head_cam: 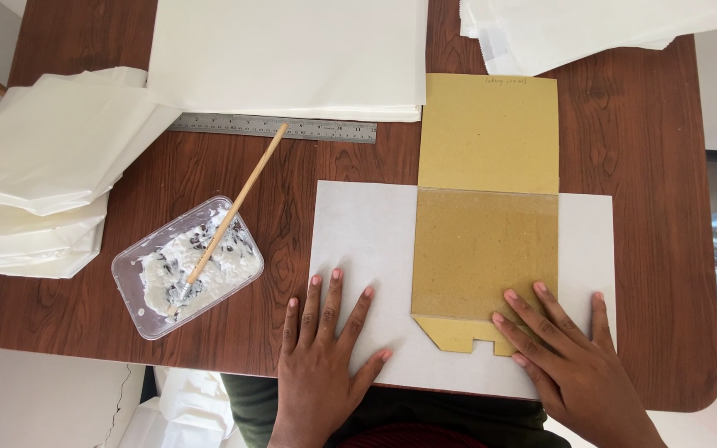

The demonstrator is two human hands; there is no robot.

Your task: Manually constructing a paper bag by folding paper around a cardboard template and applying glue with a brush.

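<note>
A thin white sheet of paper (358, 224) lies on the brown wooden table (657, 249), laid over a tan cardboard template (488, 133) that shows through it and sticks out at the far and near edges. My left hand (325, 348) rests flat, fingers spread, on the sheet's near left part. My right hand (562, 357) presses flat on the sheet's near right part, fingertips over the template's lower right corner. Neither hand holds anything.
A clear plastic tub of white paste (186, 267) with a wooden brush handle (238, 203) leaning in it sits left of the sheet. A metal ruler (271, 126) lies behind it. Stacks of white paper sit at far centre (292, 50), far right (591, 25) and left (43, 158).
</note>
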